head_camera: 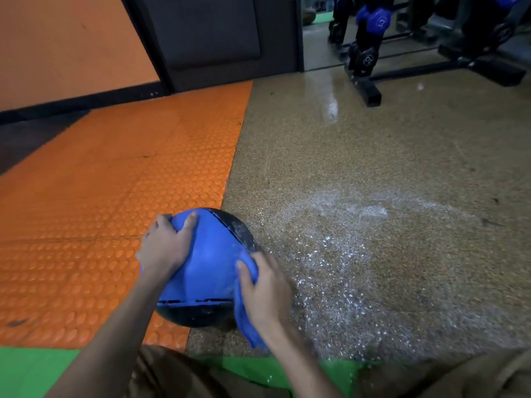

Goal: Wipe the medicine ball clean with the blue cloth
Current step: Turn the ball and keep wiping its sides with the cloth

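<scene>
Speckled tan floor point(373, 156) fills the right half of the scene, dusted with white powder point(339, 254) near the middle, and meets an orange studded mat point(115, 182) on the left; a green mat point(31, 372) runs along the near edge. Far off stand an orange wall point(66, 41), a dark padded panel point(212, 30) and a rack point(370, 56) with blue and black weights. At the seam between orange mat and tan floor, near the viewer, sits the ball point(207, 268), blue across its middle with black panels on its far right and near sides. The left hand point(165, 245) is spread wide over the ball's left upper side, fingers curled onto the top, steadying it. The right hand point(265, 291) is closed around a bunched cloth point(244, 317) and presses it against the ball's right side; the cloth hangs down below the hand. White flecks show on the ball's black panels. Brown trousers point(172, 374) show at the near edge.
</scene>
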{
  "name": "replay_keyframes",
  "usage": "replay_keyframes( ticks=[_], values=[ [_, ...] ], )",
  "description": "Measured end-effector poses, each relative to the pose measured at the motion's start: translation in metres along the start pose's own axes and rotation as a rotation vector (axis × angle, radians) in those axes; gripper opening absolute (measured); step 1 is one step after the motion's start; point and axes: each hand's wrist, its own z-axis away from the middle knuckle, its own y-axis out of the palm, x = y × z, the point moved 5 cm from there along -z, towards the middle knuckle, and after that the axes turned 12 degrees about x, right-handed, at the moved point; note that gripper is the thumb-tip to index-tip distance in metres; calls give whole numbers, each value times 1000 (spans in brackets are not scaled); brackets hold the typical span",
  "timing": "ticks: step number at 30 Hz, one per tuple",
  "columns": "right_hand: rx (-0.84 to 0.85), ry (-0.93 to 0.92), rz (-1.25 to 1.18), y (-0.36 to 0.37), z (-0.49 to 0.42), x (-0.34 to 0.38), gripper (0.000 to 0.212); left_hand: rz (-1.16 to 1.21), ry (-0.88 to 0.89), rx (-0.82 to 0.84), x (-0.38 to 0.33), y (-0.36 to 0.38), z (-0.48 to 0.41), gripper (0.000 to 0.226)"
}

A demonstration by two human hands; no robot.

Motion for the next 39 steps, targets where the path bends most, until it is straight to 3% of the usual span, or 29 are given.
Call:
replay_keyframes(
  ticks=[4,6,9,10,13,15,17,19,22,24,26,29,31,32,36,37,39],
  values=[
    [-141,-115,98,13,-16,15,31,-60,50,-30,-9,2,2,64],
    [-99,55,-18,10,-24,-13,35,-67,75,-16,-13,2,1,64],
    [155,482,-302,18,-22,-62,26,-69,83,11,-15,2,-4,67],
    [172,509,-315,21,-20,-64,23,-71,81,16,-15,2,-5,72],
    [2,241,-197,15,-23,-20,28,-48,52,17,-13,2,-8,83],
    [-138,-23,-49,18,-18,15,34,-39,45,1,-11,1,-8,76],
    [-242,-145,24,23,-16,25,33,-22,38,-10,-7,0,-7,64],
    [-276,-79,-5,25,-16,11,32,-11,29,-12,-5,-2,-8,61],
    [-76,316,-311,34,-19,-37,24,-11,15,-2,-2,-2,-12,61],
    [17,453,-369,37,-18,-56,23,-3,11,-3,-3,-1,-13,61],
    [-4,376,-280,33,-20,-45,22,1,4,-14,-5,0,-15,61],
    [-151,43,-95,29,-12,-1,29,3,-11,-17,-5,0,-16,60],
    [-206,-60,-36,33,-6,4,31,9,-12,-12,-4,-1,-17,61],
    [-203,-25,-71,35,-4,-6,30,16,-12,-9,-2,-1,-17,60],
    [-38,440,-378,55,4,-58,19,39,-24,-8,0,-2,-17,58],
    [-50,450,-345,54,6,-54,19,31,-24,-7,-1,-1,-17,59],
    [-173,274,-217,46,8,-23,27,25,-28,-3,-3,0,-18,59]
  ],
)
